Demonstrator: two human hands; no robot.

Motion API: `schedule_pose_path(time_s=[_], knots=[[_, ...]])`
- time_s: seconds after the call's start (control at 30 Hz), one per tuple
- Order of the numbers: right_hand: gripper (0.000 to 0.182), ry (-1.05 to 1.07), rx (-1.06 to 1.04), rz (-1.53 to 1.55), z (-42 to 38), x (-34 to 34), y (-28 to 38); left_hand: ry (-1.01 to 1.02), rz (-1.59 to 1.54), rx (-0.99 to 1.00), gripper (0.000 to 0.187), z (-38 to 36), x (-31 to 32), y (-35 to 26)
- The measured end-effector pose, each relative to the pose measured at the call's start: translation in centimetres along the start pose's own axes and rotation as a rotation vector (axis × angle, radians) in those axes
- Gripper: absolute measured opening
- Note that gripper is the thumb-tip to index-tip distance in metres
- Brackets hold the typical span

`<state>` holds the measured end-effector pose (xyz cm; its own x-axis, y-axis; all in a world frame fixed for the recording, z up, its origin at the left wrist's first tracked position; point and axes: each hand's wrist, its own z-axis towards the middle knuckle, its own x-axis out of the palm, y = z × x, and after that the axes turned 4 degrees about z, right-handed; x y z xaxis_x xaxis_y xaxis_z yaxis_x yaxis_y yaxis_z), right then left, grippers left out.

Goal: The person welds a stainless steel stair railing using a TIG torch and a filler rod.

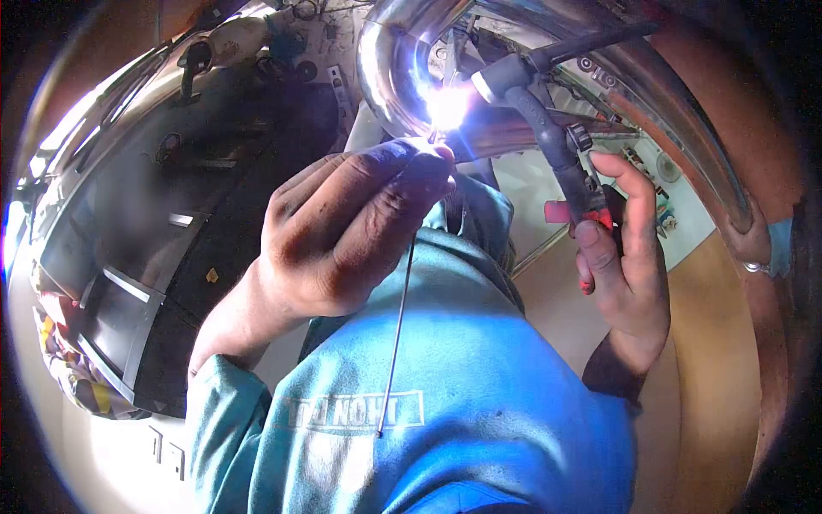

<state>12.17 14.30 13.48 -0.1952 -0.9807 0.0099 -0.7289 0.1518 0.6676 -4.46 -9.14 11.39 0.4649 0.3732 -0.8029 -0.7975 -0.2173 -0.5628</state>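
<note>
My left hand [342, 227] pinches a thin welding filler rod [401, 317]. The rod's lower length hangs down in front of my teal shirt, and its upper end reaches toward a bright white welding arc [447, 109]. My right hand [632, 248] grips a black TIG welding torch [541, 128] by its handle, index finger raised near the handle's side. The torch's pale nozzle points left at the arc, beside a curved, polished metal tube [381, 64]. Glare hides the weld spot and the rod's tip.
Long bent metal tubes [693, 120] arch along the right side. To the left stands a dark panel [128, 223] with light strips. Small tools and parts lie on the surface behind the tube, and several small items sit on a pale board [689, 223] at right.
</note>
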Motion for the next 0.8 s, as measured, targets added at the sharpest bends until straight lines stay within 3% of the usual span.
schedule_pose_path(time_s=[0.8], knots=[[0.051, 0.006, 0.001, 0.007, -0.47, 0.47, -0.12, -0.015, 0.036, 0.049, 0.036, -0.83, -0.04, -0.12]])
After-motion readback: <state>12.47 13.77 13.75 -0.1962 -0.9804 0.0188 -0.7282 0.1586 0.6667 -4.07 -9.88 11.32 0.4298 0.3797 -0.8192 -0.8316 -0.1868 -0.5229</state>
